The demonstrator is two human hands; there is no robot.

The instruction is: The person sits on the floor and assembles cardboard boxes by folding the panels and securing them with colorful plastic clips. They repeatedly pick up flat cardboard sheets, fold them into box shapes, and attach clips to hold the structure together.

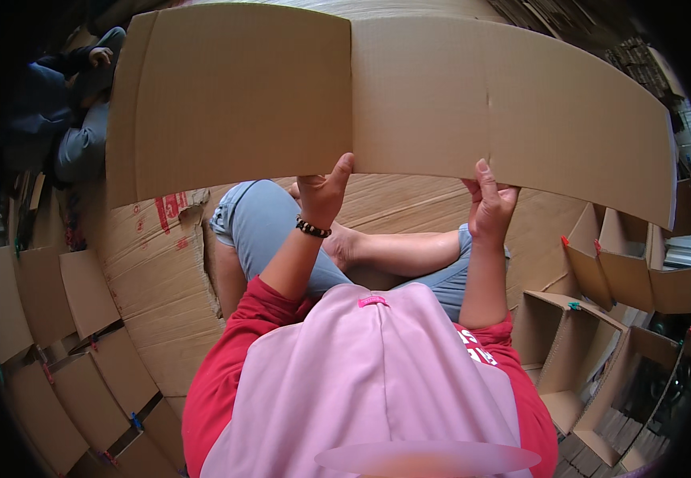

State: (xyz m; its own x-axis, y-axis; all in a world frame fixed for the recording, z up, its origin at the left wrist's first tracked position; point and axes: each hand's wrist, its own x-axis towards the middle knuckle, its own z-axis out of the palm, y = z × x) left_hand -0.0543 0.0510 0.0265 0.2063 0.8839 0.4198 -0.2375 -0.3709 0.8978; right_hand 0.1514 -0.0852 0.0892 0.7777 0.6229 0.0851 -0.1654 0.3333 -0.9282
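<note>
Cardboard sheet [377, 95] spans sideways above both hands; left hand [323, 191] and right hand [489, 203] pinch its lower edge, left nearer the centre crease

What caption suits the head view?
Seated person's left hand and right hand hold up a flat cardboard sheet among folded boxes.

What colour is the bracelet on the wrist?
Black with a few pale beads: the bracelet on the left hand, seen from the head view.
</note>
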